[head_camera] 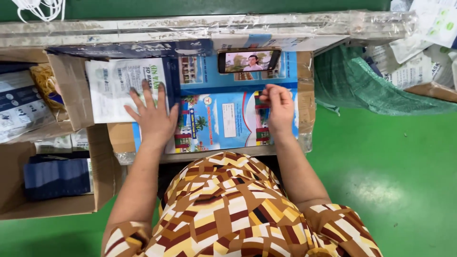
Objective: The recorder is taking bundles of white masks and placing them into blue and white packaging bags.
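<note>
Flat left hand [153,117] on glossy white rectangular packet [119,88]

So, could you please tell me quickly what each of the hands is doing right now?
Left hand: open, fingers spread, flat on the white packet.
Right hand: fingers curled over the blue printed sheet; grip cannot be told.

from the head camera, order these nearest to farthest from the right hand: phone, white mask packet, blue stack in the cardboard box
1. The phone, just above the right hand, propped at the back of the table.
2. The white mask packet, across the table under the left hand's fingertips.
3. The blue stack, far left, down in the cardboard box.
</note>
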